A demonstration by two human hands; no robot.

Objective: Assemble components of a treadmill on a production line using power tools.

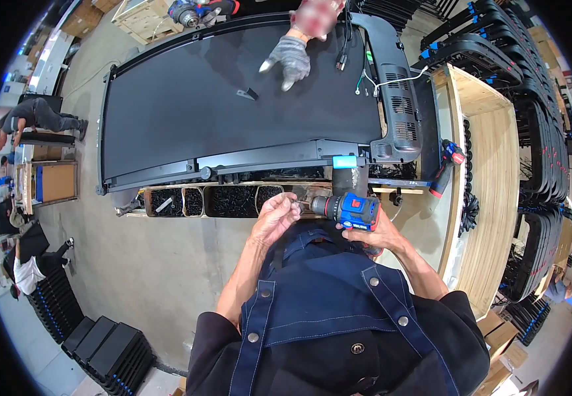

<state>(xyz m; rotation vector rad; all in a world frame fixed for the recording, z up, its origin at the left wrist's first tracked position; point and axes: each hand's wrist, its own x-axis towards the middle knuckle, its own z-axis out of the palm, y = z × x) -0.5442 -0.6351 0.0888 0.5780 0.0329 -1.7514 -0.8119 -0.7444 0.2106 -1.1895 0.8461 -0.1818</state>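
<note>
My right hand (380,232) is wrapped around the handle of a blue and black cordless drill (353,210), its chuck facing left. At the chuck's front end, my left hand (277,218) is closed in a pinch. Whatever those fingers hold is too small to make out. Just beyond both hands lies a treadmill-like frame with a wide black belt (180,112) and a vented black motor cover (401,105). A small dark bracket (249,94) rests on the belt. Another person's grey-gloved hand (288,61) reaches over the belt from the far side.
Bins of black screws (231,200) line the frame's near side. A red and blue power tool (445,168) sits by a wooden crate (487,178) at right. Loose wires (391,82) trail over the motor cover. Another drill (186,13) is at the far edge. Stacked black frames (530,132) stand right.
</note>
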